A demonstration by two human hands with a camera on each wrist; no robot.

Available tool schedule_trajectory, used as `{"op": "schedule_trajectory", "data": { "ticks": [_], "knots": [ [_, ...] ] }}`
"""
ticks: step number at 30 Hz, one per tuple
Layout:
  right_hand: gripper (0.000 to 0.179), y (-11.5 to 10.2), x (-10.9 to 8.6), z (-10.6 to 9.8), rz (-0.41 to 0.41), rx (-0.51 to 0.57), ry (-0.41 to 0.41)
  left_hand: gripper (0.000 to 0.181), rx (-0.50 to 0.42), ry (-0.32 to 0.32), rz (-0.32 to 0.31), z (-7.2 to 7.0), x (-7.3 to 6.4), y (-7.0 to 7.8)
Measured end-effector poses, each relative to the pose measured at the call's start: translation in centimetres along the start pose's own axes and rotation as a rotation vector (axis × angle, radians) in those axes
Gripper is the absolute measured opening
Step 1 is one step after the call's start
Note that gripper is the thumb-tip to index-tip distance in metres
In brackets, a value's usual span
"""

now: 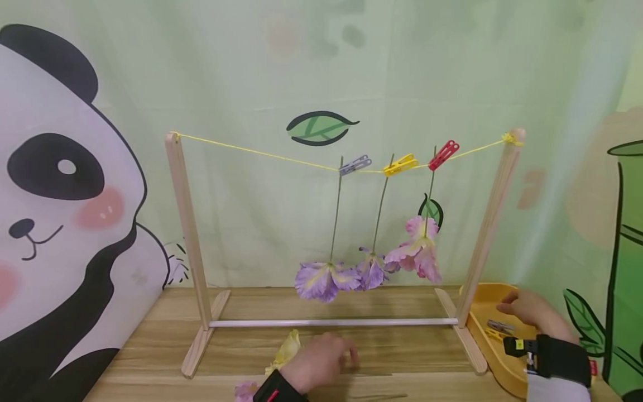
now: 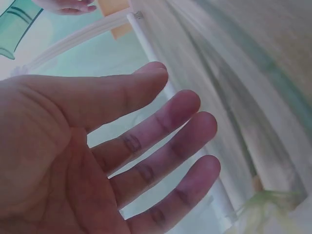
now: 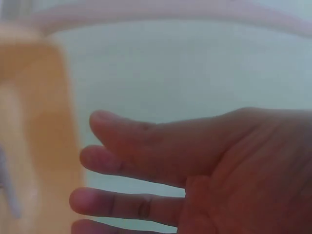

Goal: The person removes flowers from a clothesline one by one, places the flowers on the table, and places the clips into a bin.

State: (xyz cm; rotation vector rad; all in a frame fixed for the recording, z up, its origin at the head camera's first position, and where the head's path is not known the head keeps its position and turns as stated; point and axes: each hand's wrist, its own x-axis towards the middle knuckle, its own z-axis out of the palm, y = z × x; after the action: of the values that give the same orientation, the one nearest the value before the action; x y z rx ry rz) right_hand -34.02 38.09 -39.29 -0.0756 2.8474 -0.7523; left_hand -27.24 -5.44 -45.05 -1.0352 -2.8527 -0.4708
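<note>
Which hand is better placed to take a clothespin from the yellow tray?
Probably the right hand: it's at the tray, near the gray clothespin, while the left hand is by the yellow flower.

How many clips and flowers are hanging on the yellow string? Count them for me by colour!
Grey plastic clothespin: 1
Yellow plastic clothespin: 1
Red plastic clothespin: 1
Purple ruffled flowers: 2
Pink ruffled flower: 1
Total: 6
</note>
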Motion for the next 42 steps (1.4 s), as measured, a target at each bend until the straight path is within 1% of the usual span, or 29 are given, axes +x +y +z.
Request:
{"op": "schedule_trajectory", "data": {
  "ticks": [5,8,10,13,16,19,21,23,26,31,33,37,40,42],
  "knots": [
    [0.046,-2.6,-1.5,-1.3,-0.115,-0.062,0.051,0.03,-0.054,0.005,0.009,-0.5,0.4,-0.2],
    [0.043,-4.2,-2.5,-1.7,-0.189,-0.074,0.046,0.031,-0.102,0.004,0.014,-0.9,0.8,-0.4],
    [0.039,-5.3,-3.2,-1.7,-0.254,-0.075,0.036,0.03,-0.131,0.013,0.026,-1.2,1.0,-0.4],
    [0.035,-7.0,-4.1,-1.5,-0.345,-0.05,0.014,0.028,-0.18,0.045,0.06,-1.8,1.2,-0.3],
    [0.031,-8.7,-4.8,-1.2,-0.427,-0.007,-0.003,0.026,-0.224,0.101,0.095,-2.3,1.4,-0.1],
    [0.029,-10.3,-5.3,-0.9,-0.506,0.025,-0.008,0.024,-0.287,0.148,0.098,-2.7,1.5,0.1],
    [0.026,-11.3,-5.5,-0.6,-0.575,0.023,0.013,0.022,-0.33,0.178,0.092,-3.1,1.5,0.3],
    [0.024,-12.1,-5.7,-0.3,-0.622,0.024,0.044,0.022,-0.384,0.206,0.085,-3.5,1.4,0.3],
    [0.022,-13.3,-5.7,0.4,-0.66,0.042,0.097,0.023,-0.449,0.284,0.089,-4.0,1.4,0.3],
    [0.02,-15.4,-5.7,1.5,-0.723,0.131,0.174,0.024,-0.507,0.465,0.089,-4.5,1.4,0.3],
    [0.021,-16.2,-5.6,1.9,-0.759,0.163,0.204,0.025,-0.517,0.518,0.081,-4.6,1.3,0.3],
    [0.022,-17.3,-5.3,2.8,-0.782,0.204,0.273,0.024,-0.528,0.605,0.085,-4.8,1.3,0.5],
    [0.023,-18.0,-5.1,3.4,-0.785,0.212,0.337,0.025,-0.513,0.672,0.097,-4.8,1.5,0.5],
    [0.024,-18.4,-4.9,3.7,-0.804,0.217,0.375,0.027,-0.496,0.706,0.106,-4.7,1.7,0.5]
  ]
}}
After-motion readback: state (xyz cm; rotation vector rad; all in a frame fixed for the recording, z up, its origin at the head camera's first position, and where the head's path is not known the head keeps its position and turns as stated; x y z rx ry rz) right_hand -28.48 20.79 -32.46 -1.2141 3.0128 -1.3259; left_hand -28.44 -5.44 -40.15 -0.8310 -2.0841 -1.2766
